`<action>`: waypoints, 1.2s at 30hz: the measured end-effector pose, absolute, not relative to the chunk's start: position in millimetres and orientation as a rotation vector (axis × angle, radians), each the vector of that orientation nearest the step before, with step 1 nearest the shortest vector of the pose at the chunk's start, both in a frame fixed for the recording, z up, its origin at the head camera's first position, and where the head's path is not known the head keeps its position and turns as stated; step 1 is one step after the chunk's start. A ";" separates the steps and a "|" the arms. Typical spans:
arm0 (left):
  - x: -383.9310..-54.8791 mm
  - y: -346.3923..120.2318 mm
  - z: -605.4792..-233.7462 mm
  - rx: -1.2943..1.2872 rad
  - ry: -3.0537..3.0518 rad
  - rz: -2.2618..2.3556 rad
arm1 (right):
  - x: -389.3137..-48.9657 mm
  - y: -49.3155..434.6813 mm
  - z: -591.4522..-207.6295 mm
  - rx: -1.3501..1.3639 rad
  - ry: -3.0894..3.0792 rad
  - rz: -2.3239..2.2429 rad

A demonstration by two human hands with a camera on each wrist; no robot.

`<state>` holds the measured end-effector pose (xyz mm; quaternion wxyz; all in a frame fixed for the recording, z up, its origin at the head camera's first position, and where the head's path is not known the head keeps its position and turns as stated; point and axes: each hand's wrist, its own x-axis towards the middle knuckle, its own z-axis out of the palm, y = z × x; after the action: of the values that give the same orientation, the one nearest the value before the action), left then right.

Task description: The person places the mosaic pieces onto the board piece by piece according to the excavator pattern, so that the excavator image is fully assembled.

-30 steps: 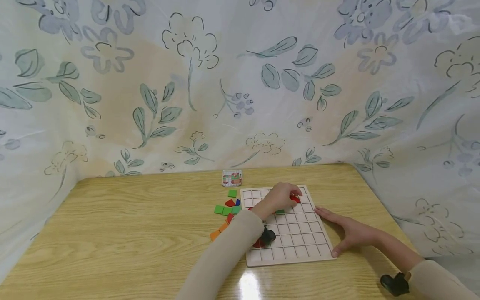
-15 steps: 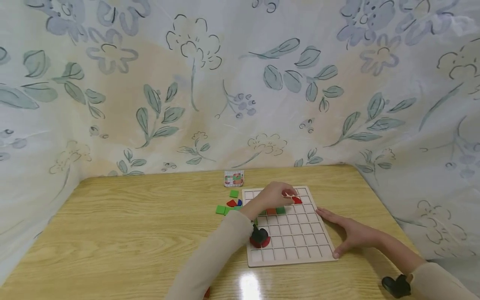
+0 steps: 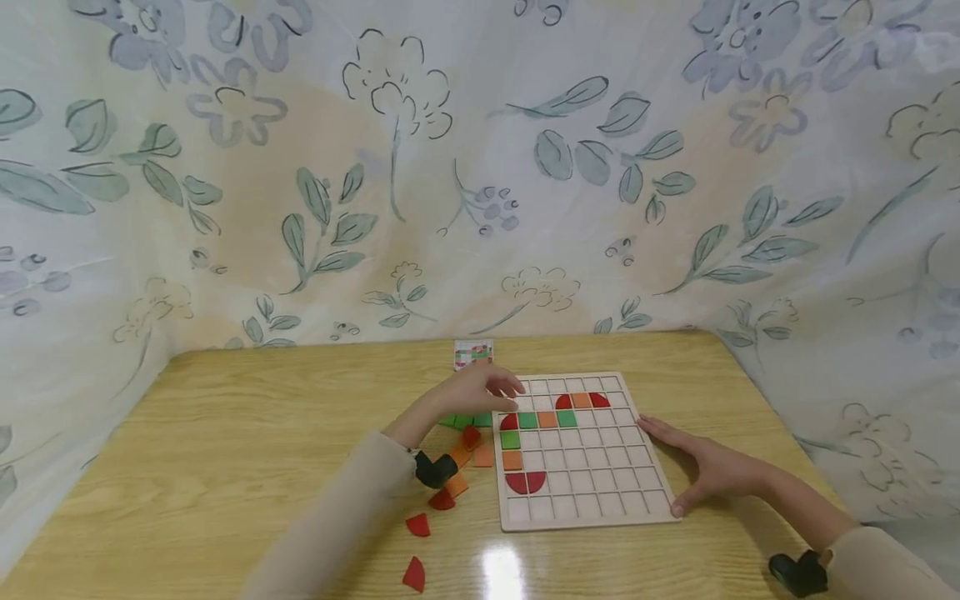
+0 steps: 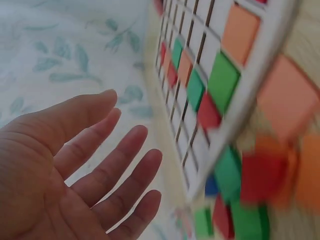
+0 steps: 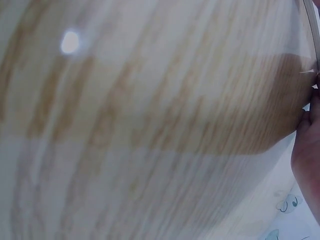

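Note:
A pale grid board (image 3: 588, 479) lies on the table with red quarter-round tiles and orange and green square tiles in its cells. The left hand (image 3: 467, 392) hovers at its upper left corner, above loose tiles. Its fingers are spread and loosely bent, holding nothing, as the left wrist view also shows. On the board's top tiled row, an orange square tile (image 3: 581, 401) sits between two red quarter-round tiles. The right hand (image 3: 716, 462) rests along the right edge, fingers and thumb stretched apart, thumb at the near corner.
Loose green tiles (image 3: 461, 421), orange tiles (image 3: 457, 483) and a red quarter-round tile (image 3: 417, 525) lie left of the board. Another red tile (image 3: 414, 575) is nearer the front. A small patterned card (image 3: 467, 350) stands behind, before a floral curtain (image 3: 480, 183).
The left hand has let go of the red quarter-round tile at the upper right of the board and moved left to the board's left edge. The right hand stays in place.

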<state>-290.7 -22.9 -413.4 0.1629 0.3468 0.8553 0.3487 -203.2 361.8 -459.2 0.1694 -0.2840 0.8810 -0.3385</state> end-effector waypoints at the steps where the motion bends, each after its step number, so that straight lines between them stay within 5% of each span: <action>1: -290.2 -30.1 -411.0 0.978 2.451 1.005 | -203.1 362.4 -458.8 -0.808 2.505 -0.965; 12: -283.1 -73.5 -406.1 0.916 2.584 1.026 | -202.4 366.0 -458.7 -0.829 2.519 -0.985; 36: -295.0 -64.5 -448.6 0.658 2.818 0.961 | -204.1 362.9 -461.6 -0.834 2.507 -1.006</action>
<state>-295.0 -64.5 -448.6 0.0464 0.2155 0.9232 0.3149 -204.1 362.9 -461.6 0.1568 -0.2913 0.8758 -0.3513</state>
